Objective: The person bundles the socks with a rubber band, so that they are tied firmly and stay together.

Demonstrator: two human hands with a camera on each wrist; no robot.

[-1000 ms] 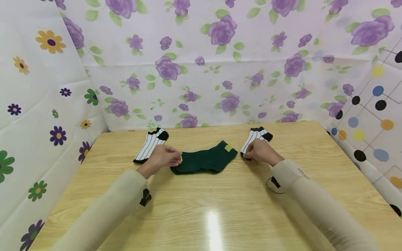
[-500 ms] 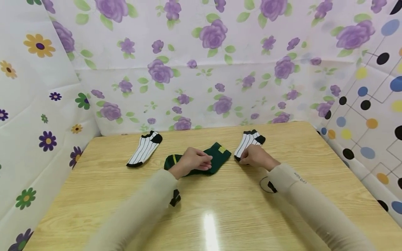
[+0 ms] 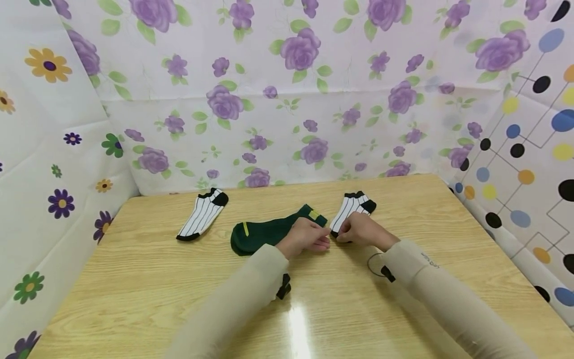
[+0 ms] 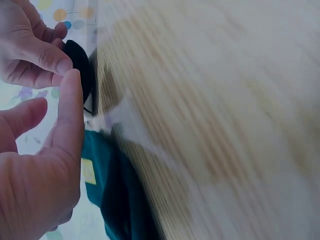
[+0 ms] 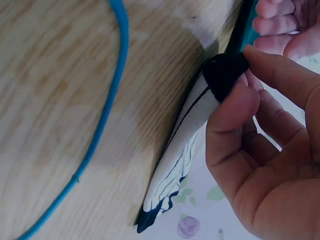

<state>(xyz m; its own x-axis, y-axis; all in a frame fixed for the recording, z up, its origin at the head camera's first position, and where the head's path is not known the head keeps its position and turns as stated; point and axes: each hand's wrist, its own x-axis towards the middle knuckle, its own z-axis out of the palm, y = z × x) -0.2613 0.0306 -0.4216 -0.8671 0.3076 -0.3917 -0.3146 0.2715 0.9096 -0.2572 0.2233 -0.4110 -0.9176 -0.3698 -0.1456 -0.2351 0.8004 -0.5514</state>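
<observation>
My right hand (image 3: 363, 230) pinches the black toe of a white sock with dark stripes (image 3: 352, 205) between thumb and forefinger, as the right wrist view shows up close. The sock's foot slants away to its black cuff (image 5: 145, 220). Just left of it, my left hand (image 3: 307, 235) reaches in with nothing in its grasp, forefinger extended (image 4: 70, 110) toward the right hand's fingertips. Behind the left hand lies a dark green sock (image 3: 264, 232) with a yellow band at the toe and a yellow patch by the cuff. A matching striped sock (image 3: 204, 214) lies flat farther left.
All the socks lie on a wood-grain table (image 3: 134, 279). A flower-print sheet (image 3: 278, 124) hangs behind its far edge, with patterned sheets on both sides. A blue cord (image 5: 123, 45) crosses the right wrist view. Black pieces (image 3: 283, 287) hang beneath the sleeves.
My left hand has moved right, from the green sock's toe end across it to beside the right hand. The right hand stays at the striped sock's toe. The head view has shifted slightly.
</observation>
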